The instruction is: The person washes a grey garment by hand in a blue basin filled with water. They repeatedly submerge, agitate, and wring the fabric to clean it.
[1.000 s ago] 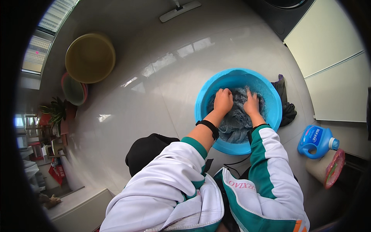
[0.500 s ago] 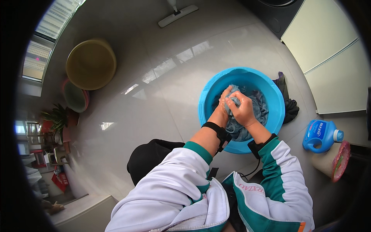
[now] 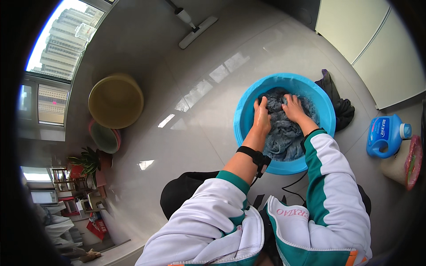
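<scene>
A round blue basin (image 3: 239,113) stands on the floor in front of me, filled with wet grey-blue knitted clothing (image 3: 284,137) in water. My left hand (image 3: 262,117) is inside the basin's left side, its fingers stretched apart against the edge of the cloth. On the far right part of the clothing rests my right hand (image 3: 294,109), fingers spread and their tips touching the fabric. A gap with dark wet cloth lies between the two hands. Neither hand has cloth visibly gripped.
Dark clothing (image 3: 341,108) lies on the floor right of the basin. Farther right are a blue detergent jug (image 3: 384,135) and a pale bin with a pink rim (image 3: 413,162). A tan tub (image 3: 116,102) and a flat mop (image 3: 198,32) are farther off.
Both hands were together, closed around a bunch of grey cloth above the basin. Now they have come apart and let that bunch down among the clothing. The view has shifted slightly.
</scene>
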Demonstrator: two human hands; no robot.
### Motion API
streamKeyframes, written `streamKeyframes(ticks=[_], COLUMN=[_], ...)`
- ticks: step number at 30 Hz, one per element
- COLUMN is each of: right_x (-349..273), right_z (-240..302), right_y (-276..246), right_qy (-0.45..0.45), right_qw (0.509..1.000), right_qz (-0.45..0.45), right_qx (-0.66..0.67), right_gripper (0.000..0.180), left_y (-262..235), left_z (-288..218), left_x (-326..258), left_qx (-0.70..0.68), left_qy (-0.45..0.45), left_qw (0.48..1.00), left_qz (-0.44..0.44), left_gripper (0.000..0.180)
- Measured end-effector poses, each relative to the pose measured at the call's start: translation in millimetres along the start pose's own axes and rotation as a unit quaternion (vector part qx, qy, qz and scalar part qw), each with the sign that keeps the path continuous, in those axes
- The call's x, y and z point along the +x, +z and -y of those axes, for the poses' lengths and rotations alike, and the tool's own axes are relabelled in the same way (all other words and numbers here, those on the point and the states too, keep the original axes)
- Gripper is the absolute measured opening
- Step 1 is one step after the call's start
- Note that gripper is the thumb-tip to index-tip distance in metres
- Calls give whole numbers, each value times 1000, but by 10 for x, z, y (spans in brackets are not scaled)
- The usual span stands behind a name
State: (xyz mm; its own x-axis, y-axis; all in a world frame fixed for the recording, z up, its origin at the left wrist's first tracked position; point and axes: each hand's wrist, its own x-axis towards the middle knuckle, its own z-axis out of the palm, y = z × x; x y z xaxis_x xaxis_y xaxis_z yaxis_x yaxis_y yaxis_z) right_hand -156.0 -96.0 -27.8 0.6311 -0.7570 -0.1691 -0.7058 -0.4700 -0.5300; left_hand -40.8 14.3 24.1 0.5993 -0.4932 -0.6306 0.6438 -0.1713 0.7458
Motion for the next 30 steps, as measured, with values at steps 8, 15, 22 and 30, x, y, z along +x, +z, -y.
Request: streamKeyframes(ticks=[8, 15, 22, 30], right_x=[-204, -672, -839, -230], right_z=[321, 1200, 1389, 488], right_y=[-110, -656, -644, -310], right_qy=[53, -179, -174, -11], right_qw=[997, 942, 949, 996], right_qz=[32, -72, -112, -33], right_qx=[-52, 276, 237, 86], right_gripper=[44, 19, 26, 44], left_y=[-114, -248, -152, 15], left_z=[169, -125, -113, -132], left_x=[147, 50, -133, -139], left_qx=[29, -292, -27, -64], left_qy=[-74, -176, 90, -49], left_qw=[996, 878, 978, 992], left_qz=[28, 336, 187, 99], left_gripper=[48, 56, 42, 47])
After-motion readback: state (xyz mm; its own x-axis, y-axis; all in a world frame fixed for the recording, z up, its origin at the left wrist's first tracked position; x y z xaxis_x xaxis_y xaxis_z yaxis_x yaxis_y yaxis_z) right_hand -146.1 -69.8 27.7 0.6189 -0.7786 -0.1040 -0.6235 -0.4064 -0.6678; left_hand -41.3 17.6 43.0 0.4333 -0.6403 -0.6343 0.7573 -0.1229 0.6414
